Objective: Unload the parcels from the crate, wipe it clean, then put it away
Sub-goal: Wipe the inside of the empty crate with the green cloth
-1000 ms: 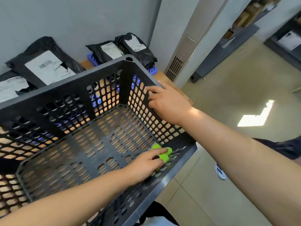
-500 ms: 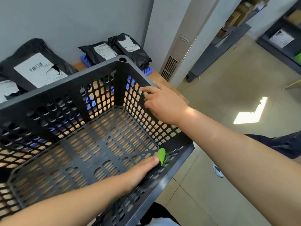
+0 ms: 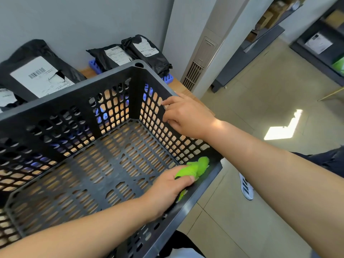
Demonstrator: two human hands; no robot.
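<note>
Wiping the near corner of the crate (image 3: 104,164), the left hand (image 3: 165,189) presses a green cloth (image 3: 197,167) against the inside of the wall closest to the person, fingers curled around the bunched fabric. The right hand (image 3: 186,118) rests on the right-hand wall, fingers bent over its top edge and thumb on the inner face, steadying it; the hand holds nothing else.

The crate sits open side up on a wooden surface (image 3: 186,90), right in front of the person, with its near edge tipped up towards them and nothing inside. Its long axis seems to run from lower left to upper right in the head view, roughly along the wall behind it. Black parcels (image 3: 42,75) lie beyond it against that wall, some on a blue rack (image 3: 167,79), so unloading looks finished.

Made of perforated dark plastic, the crate is probably light and stiff, though bulky enough to need both hands. The smooth rim may be a little slippery; the lattice holes or the top edges of the two short ends look like the surest places to hold when carrying it away. The cloth is soft and crumples easily, so it should reach the corners well.
</note>
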